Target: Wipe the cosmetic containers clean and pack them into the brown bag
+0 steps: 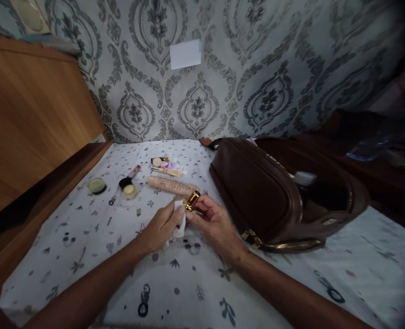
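Note:
My left hand (pixel 163 223) is closed on a crumpled white wipe (pixel 179 225). The wipe presses against a small shiny gold tube (pixel 191 200), which looks like a lipstick case. On its other side, the fingertips of my right hand (pixel 214 222) pinch the lower part of that tube; some of it is hidden by fingers and wipe. Just beyond the hands lies a long beige squeeze tube (pixel 171 185). A slim gold tube (pixel 167 172), a pink tube (pixel 170 165) and a dark item with a gold end (pixel 161 160) are grouped behind it.
To the right stands an unzipped brown leather bag (pixel 252 183) with a bottle (pixel 305 178) inside. At left lie a green-lidded jar (pixel 97 185), a small cream-coloured jar (pixel 129 191) and a lip gloss tube (pixel 134 172). A wooden panel (pixel 38 91) borders the patterned cloth (pixel 96 242).

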Demonstrator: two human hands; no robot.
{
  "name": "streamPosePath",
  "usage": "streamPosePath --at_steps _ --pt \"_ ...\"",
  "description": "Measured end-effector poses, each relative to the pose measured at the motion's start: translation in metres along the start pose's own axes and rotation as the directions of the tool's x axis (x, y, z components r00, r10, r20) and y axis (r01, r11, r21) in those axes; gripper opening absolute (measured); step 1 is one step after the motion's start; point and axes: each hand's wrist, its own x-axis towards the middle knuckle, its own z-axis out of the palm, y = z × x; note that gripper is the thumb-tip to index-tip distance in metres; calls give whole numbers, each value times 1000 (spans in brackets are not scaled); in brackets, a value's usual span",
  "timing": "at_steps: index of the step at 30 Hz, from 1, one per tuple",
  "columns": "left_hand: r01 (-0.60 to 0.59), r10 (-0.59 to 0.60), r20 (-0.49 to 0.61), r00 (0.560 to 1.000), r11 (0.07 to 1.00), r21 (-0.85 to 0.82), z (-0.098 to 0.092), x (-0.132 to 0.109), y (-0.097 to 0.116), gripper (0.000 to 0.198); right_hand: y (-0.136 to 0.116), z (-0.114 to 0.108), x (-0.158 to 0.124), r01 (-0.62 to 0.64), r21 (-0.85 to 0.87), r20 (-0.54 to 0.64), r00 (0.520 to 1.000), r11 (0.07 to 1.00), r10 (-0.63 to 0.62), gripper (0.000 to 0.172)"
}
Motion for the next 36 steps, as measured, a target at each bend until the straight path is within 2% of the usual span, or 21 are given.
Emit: streamPosePath --at_steps 2,4,8,11,15,18,20,23,26,28,30,32,34,36 --pt "40 -40 -7 999 998 -58 -2 1 -2 48 -5 2 -2 1 -15 23 1000 1000 0 32" --pt "19 -23 -54 998 997 -75 -4 2 -2 47 -10 3 -3 24 -81 11 1000 996 -23 33" --pt "-34 34 -106 994 999 1 -10 3 1 42 -15 0 -2 77 -248 -64 993 966 -96 33" --pt "-31 34 -127 991 999 23 -11 3 0 43 -11 -4 0 57 -255 -106 991 965 -86 36" --pt "57 -67 -215 974 997 -52 -9 5 -8 45 -7 -3 -4 76 -284 -98 989 956 -108 33" --pt "159 -211 -272 939 967 -201 -9 9 -16 46 -6 0 -9 124 -383 -67 985 915 -161 30" --pt "180 -266 -308 913 943 -281 -10 10 -19 45 -5 1 -11 173 -459 -42 976 871 -216 27" --pt "102 -170 -384 907 976 -190 -10 9 -17 40 -3 1 -13 261 -548 20 954 794 -300 25" --pt "12 -12 -298 954 1000 -2 -6 4 -8 39 -1 0 -13 320 -590 79 936 741 -342 23" --pt "-30 48 -245 968 997 76 -3 2 -4 38 -1 0 -14 333 -598 101 933 729 -344 22" --pt "-38 62 -258 964 994 98 -2 2 -3 35 0 1 -15 334 -595 112 935 731 -336 21" --pt "-3 21 -306 952 998 58 -5 4 -5 33 2 1 -14 313 -575 100 944 756 -314 22" --pt "29 -26 -348 937 1000 2 -9 6 -10 35 4 1 -13 253 -510 69 965 822 -254 23" --pt "27 -37 -379 925 999 -31 -12 7 -14 36 5 2 -11 136 -386 45 991 912 -129 26"
